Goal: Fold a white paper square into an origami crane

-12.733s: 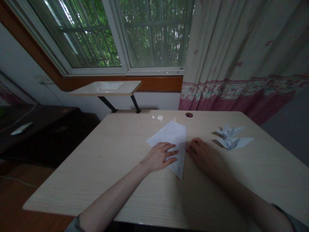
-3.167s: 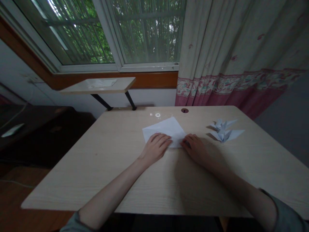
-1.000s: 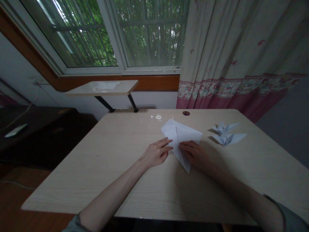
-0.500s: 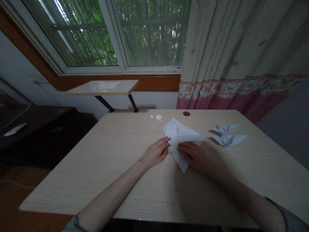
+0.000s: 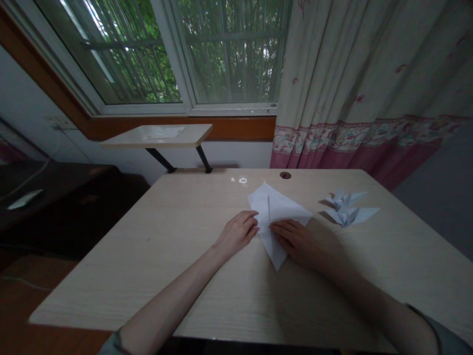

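A white sheet of paper (image 5: 275, 209), folded into a kite-like shape with a crease down its middle, lies on the light wooden table (image 5: 185, 246). My left hand (image 5: 238, 234) rests at the paper's left edge, its fingers curled with the tips against the fold. My right hand (image 5: 295, 239) lies flat on the paper's right half, fingers stretched toward the middle crease, pressing it down. The paper's pointed end shows between my two hands, toward me.
Two folded paper cranes (image 5: 349, 207) sit at the right of the table. A round cable hole (image 5: 285, 175) is near the far edge. A small shelf (image 5: 158, 135) juts out under the window, a curtain (image 5: 369, 84) hangs at right, and a dark cabinet (image 5: 48, 197) stands at left.
The paper, a flat folded shape 3.2 s ago, now is a kite shape with a centre crease. Over the last second my right hand slid left onto it; the left fingers curled in.
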Available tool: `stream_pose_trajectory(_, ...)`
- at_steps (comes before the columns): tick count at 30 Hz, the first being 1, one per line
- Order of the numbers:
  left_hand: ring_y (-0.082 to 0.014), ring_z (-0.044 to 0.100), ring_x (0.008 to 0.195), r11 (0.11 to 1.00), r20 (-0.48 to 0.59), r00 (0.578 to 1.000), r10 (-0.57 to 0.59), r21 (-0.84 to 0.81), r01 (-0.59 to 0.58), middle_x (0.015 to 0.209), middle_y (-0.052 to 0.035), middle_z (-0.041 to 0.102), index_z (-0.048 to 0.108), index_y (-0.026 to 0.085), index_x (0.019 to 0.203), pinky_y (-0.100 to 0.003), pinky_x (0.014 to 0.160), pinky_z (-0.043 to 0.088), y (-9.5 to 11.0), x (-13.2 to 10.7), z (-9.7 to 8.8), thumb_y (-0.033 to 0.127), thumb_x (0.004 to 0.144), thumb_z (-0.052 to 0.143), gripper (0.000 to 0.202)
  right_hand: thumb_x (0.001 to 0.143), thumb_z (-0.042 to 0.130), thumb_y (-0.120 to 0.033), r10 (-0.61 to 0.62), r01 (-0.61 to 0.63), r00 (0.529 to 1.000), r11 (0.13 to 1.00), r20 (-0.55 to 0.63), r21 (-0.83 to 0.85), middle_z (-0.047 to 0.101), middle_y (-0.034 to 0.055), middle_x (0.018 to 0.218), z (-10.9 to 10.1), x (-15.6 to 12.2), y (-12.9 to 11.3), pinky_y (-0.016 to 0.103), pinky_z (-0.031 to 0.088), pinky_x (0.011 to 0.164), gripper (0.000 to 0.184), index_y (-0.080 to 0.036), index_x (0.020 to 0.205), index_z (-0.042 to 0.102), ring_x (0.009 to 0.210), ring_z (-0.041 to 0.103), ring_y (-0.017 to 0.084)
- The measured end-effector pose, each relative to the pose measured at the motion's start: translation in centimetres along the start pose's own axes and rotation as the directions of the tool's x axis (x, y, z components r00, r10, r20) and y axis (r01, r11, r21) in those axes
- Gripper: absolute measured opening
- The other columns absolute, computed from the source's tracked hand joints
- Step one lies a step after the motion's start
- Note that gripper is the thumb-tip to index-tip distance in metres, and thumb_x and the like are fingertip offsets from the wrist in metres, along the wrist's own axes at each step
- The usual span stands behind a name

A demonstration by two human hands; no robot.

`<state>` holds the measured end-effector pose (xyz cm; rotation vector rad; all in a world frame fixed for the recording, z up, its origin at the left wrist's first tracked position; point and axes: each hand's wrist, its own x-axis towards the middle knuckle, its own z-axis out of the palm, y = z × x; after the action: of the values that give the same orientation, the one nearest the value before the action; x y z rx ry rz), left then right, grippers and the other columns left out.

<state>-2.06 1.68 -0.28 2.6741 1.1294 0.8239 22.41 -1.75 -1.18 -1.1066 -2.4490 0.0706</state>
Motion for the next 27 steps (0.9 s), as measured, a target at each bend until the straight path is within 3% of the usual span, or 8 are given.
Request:
stream_pose_trajectory(8, -0.0248, 0.062, 0.111, 0.999, -0.009, 1.0, -0.011, 0.051, 0.012, 0.121, -0.0082, 0.066, 0.064, 0.019, 0.09, -0.042, 0.095, 0.053, 0.14, -0.02, -0.11, 0.026, 0.093, 0.061, 0.008, 0.095, 0.049, -0.017, 0.026, -0.025, 0.997, 1.0, 0.069, -0.015, 0.065, 0.0081, 0.129, -0.17, -0.14, 0.14, 0.045, 0.049, 0.101, 0.036, -0.025, 0.127, 0.065, 0.118, 0.059, 0.023)
stream_pose_trajectory(27, -0.0238, 0.061, 0.104, 0.995, -0.041, 0.998, -0.05, 0.087, 0.053, 0.113, -0.0065, 0.066, 0.063, 0.02, 0.085, -0.04, 0.087, 0.051, -0.07, 0.06, -0.31, 0.028, 0.089, 0.067, 0.01, 0.093, 0.052, -0.014, 0.033, -0.035, 0.996, 0.999, 0.087, 0.019, 0.065, 0.0071, 0.129, -0.32, -0.02, 0.14, 0.045, 0.046, 0.104, 0.036, -0.024, 0.125, 0.066, 0.12, 0.057, 0.024)
